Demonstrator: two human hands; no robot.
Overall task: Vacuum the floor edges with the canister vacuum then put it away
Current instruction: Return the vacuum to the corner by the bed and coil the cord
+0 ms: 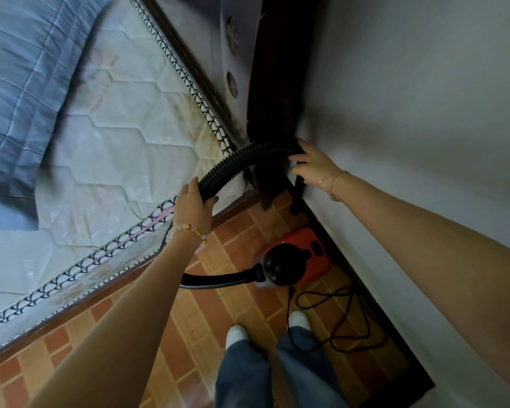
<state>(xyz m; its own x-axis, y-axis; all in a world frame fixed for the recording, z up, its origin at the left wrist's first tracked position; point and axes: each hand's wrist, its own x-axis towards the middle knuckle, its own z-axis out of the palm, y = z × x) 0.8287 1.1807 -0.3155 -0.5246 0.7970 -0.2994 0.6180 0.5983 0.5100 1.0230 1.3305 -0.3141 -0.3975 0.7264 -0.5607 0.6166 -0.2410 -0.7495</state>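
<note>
Black ribbed hose (239,160): left hand (195,206) curled round its middle, right hand (311,167) gripping its wand (298,189) by the wall (409,113). Red canister (301,254) on tiles (206,313) below. Step judged: edging the bed (124,119) corner; next, steer along skirting (365,293).

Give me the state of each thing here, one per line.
hose: arched, held by both hands
left hand: grips the hose mid-length
right hand: grips the hose's end by the wall
nozzle: pointing down beside the wall
canister vacuum: standing on the floor, hose attached
power cord: lying in loose loops on the floor; plugged or not, cannot tell
</note>
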